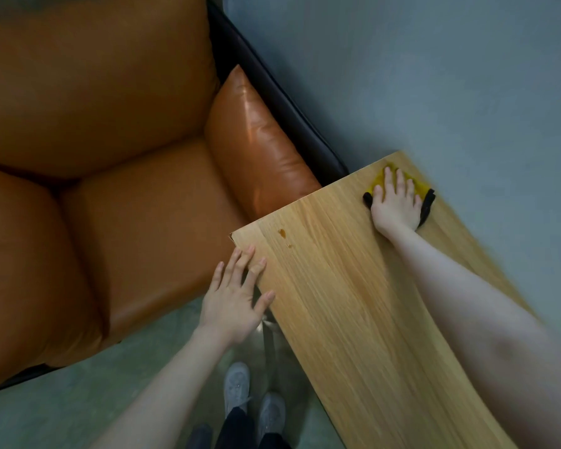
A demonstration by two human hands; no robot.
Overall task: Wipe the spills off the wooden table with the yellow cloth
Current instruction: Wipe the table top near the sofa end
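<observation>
Head view: the right hand (397,202), fingers flat, presses the yellow cloth with black edging (419,186) at the far corner of the pale wooden worktop (353,303). The left hand (235,299), fingers relaxed, steadies the near edge. An amber spill (282,233) remains, so the next wipe likely sweeps toward it.

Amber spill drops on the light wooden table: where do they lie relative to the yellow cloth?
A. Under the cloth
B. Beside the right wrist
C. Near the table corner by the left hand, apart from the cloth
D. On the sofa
C: the amber spill drops sit near the corner by the left hand, while the right hand presses the yellow cloth flat at the light wooden table's far end.
</observation>
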